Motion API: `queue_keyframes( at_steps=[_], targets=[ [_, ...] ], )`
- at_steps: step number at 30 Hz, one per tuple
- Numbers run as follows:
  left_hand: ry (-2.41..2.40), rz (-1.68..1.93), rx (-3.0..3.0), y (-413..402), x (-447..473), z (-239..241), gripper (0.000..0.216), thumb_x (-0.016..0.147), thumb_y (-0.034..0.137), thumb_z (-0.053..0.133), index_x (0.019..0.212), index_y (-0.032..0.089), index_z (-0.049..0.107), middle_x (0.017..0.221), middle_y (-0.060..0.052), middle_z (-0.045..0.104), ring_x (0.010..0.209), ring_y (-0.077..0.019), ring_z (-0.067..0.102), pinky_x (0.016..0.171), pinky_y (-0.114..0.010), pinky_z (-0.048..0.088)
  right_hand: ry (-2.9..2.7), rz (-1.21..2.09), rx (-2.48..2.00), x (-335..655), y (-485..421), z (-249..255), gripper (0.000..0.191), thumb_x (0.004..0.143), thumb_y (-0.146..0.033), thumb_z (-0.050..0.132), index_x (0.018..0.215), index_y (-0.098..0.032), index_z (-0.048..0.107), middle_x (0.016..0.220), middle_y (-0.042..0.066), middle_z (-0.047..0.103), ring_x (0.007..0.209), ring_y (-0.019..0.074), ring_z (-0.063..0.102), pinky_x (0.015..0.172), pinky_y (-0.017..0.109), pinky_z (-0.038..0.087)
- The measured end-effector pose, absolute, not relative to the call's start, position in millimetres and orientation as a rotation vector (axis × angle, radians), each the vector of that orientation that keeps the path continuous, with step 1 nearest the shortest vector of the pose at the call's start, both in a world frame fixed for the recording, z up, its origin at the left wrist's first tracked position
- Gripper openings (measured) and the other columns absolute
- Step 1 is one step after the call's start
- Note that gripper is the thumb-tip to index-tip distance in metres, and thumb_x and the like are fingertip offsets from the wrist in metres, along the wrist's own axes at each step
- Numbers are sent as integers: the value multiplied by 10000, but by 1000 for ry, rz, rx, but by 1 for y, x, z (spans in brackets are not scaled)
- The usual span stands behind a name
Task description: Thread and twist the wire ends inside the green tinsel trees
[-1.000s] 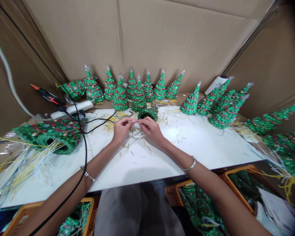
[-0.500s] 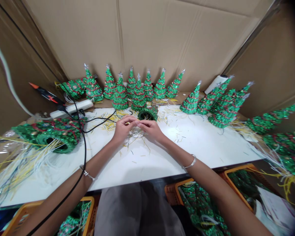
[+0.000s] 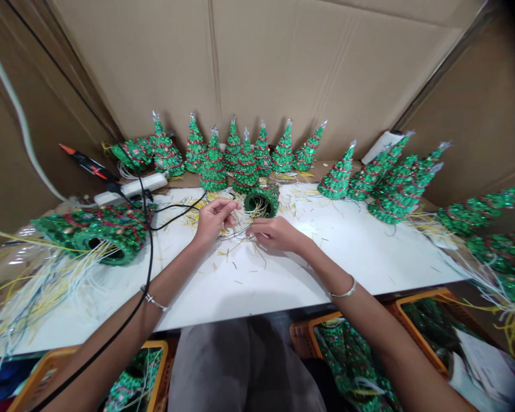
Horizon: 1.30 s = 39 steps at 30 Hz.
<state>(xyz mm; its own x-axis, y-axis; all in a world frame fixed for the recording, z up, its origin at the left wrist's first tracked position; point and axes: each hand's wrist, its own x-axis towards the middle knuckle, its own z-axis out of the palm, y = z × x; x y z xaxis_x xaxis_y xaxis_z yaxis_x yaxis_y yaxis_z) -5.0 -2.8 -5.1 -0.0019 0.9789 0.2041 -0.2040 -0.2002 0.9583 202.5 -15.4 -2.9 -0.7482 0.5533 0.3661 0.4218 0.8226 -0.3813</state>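
A small green tinsel Christmas tree (image 3: 273, 201) lies on its side, its hollow base facing me. Thin wires (image 3: 240, 232) come out of that base and spread over the white tabletop between my hands. My left hand (image 3: 214, 222) is closed in a pinch on a thin wire, just left of the base; the wire's end is hard to make out. Lower and to the right, my right hand (image 3: 278, 234) has its fingers curled together at the wires in front of the base. The fingertips partly hide what they grip.
Several upright trees (image 3: 213, 163) line the cardboard back wall. A larger tree (image 3: 115, 229) lies at left with long wires spilling out. A black cable (image 3: 151, 269) crosses my left forearm. Soldering iron (image 3: 88, 166), power strip (image 3: 133, 189), wire clippings and orange baskets (image 3: 311, 337) surround the work.
My hands, which met at the fingertips, are now apart. The right hand has moved right and down, uncovering the wires at the tree's base. The view has shifted slightly.
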Motion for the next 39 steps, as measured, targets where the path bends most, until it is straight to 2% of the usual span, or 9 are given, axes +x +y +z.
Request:
queue_keyframes(
  at_steps=[9,16,25,30,34,39],
  targets=[
    [941,1427,1242,-5,-4,-6,329,696,475,787,768,164,707,823,-57,736,472,-70,505,439,-211,391,-2704,302,-711,206,-20,-3,276,849,-139,561,1026,-261,734,978,23,674,754,112,600,609,221,375],
    [936,1437,1258,-5,-3,-6,301,698,449,792,753,164,714,790,-49,730,464,-66,487,445,-210,405,-2708,363,-655,202,-19,-5,148,917,-260,600,975,-250,736,973,29,670,806,120,624,644,218,401],
    [939,1443,1268,-3,-3,-9,288,707,440,785,773,169,715,806,-46,738,455,-59,491,438,-206,384,-2696,330,-599,198,-18,-8,142,929,-246,587,925,-238,729,981,41,658,864,135,619,689,224,429],
    [930,1444,1266,-2,-3,-9,278,711,428,784,775,168,711,797,-44,737,452,-59,492,443,-206,391,-2672,436,-584,201,-17,-9,173,918,-230,599,1014,-257,741,1039,42,667,909,132,638,730,228,464],
    [939,1438,1279,-2,-3,-9,296,706,447,782,774,168,709,813,-50,739,454,-65,494,434,-210,389,-2684,397,-650,201,-19,-9,240,913,-259,608,1126,-250,717,1101,65,659,956,157,639,752,251,482],
    [946,1442,1268,-3,-3,-7,299,697,449,790,763,169,711,803,-47,736,446,-59,484,421,-211,367,-2680,375,-638,198,-19,-9,177,931,-249,582,1014,-234,738,1039,60,674,907,151,639,749,251,472]
  ],
)
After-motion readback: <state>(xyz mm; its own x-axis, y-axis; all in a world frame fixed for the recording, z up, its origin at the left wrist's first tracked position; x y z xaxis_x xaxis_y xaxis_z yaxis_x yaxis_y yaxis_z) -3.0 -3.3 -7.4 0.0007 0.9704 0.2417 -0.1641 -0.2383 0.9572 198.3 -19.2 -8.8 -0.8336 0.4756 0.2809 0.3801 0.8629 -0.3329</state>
